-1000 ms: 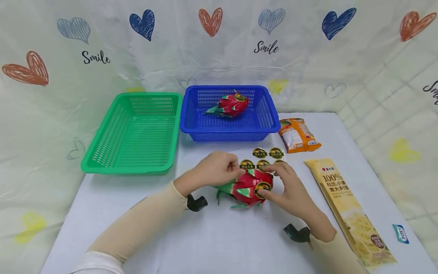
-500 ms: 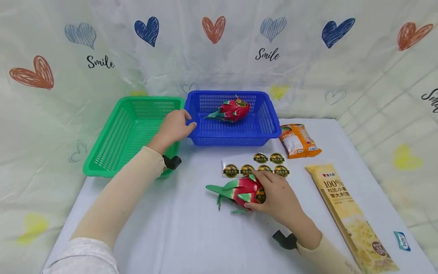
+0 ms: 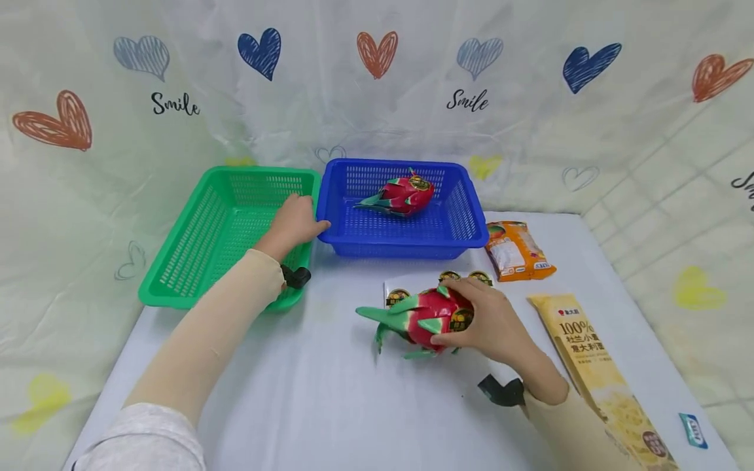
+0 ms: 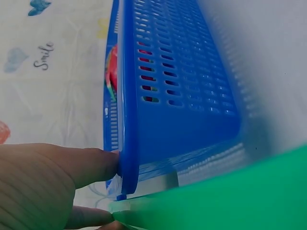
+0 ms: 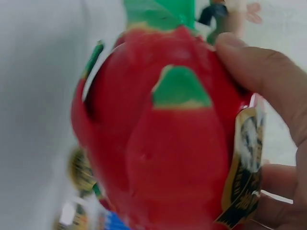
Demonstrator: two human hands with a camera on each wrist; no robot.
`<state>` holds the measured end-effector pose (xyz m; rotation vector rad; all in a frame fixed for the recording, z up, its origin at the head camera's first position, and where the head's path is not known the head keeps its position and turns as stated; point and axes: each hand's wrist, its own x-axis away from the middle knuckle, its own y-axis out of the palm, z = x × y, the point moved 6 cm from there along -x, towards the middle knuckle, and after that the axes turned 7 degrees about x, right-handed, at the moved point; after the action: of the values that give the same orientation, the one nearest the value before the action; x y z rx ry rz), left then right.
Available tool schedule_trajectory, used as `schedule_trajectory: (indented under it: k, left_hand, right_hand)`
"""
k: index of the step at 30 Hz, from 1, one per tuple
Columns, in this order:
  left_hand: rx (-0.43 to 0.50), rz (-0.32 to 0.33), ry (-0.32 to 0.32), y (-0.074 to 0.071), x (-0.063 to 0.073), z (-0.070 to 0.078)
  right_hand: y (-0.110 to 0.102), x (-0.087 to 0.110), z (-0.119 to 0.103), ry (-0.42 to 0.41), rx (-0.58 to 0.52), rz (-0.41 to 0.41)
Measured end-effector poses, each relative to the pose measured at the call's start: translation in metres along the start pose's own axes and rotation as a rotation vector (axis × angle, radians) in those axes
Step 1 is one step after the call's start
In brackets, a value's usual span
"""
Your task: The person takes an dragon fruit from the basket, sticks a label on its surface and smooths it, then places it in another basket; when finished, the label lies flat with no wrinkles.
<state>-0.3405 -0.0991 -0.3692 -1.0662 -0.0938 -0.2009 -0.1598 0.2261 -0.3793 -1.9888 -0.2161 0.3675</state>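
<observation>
My right hand (image 3: 493, 319) grips a red dragon fruit (image 3: 425, 319) with green leaf tips around its rounded end. A round black-and-gold sticker (image 5: 244, 165) shows on the fruit beside the fingers. The fruit overlaps the sticker sheet (image 3: 389, 286) and hides most of it. At the meeting rims of two baskets is my left hand (image 3: 294, 224). Its thumb (image 4: 98, 165) presses the rim of the blue basket (image 3: 406, 250), and its fingers curl down by the rim of the green basket (image 3: 177, 302). Inside the blue basket lies a second stickered dragon fruit (image 3: 409, 196).
An orange snack packet (image 3: 518, 252) lies right of the blue basket. Further right are a long yellow pasta pack (image 3: 595, 366) and a small teal-and-white sachet (image 3: 693, 430). A patterned curtain (image 3: 330, 78) stands behind the white table (image 3: 294, 405).
My left hand has left the dragon fruit, moved up and left to the baskets, and curled at their rims. My right hand has taken hold of the fruit and shifted it slightly up over the sheet.
</observation>
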Motion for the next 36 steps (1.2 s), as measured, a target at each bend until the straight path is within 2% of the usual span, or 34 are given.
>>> schedule_trajectory:
  k: [7,11,15,19,23,28,33,36]
  left_hand:
    - [-0.030,-0.005,-0.006,0.002,-0.004,0.008]
    - [-0.036,-0.009,-0.014,0.003,-0.003,0.012]
    - [-0.047,-0.011,-0.016,0.003,-0.004,0.015]
    - [-0.051,-0.006,-0.016,0.008,-0.004,0.018]
    - [-0.063,-0.017,-0.009,0.015,-0.004,0.019]
    - [-0.061,-0.014,-0.004,0.020,-0.005,0.019]
    - [-0.056,0.006,-0.008,0.019,-0.004,0.020]
    - [-0.052,0.011,-0.008,0.021,-0.002,0.019]
  right_hand:
    - [-0.049,-0.056,0.018,-0.010,-0.047,0.100]
    - [-0.068,-0.093,0.027,0.059,-0.110,0.066]
    - [-0.072,-0.133,0.036,0.109,-0.141,0.029]
    - [-0.059,-0.165,0.048,0.099,-0.143,0.012]
    - [-0.036,-0.181,0.065,0.114,-0.139,-0.031]
    - [-0.009,-0.187,0.077,0.112,-0.089,-0.082]
    - [0.013,-0.189,0.082,0.083,-0.024,-0.115]
    - [0.025,-0.188,0.085,0.096,0.008,-0.128]
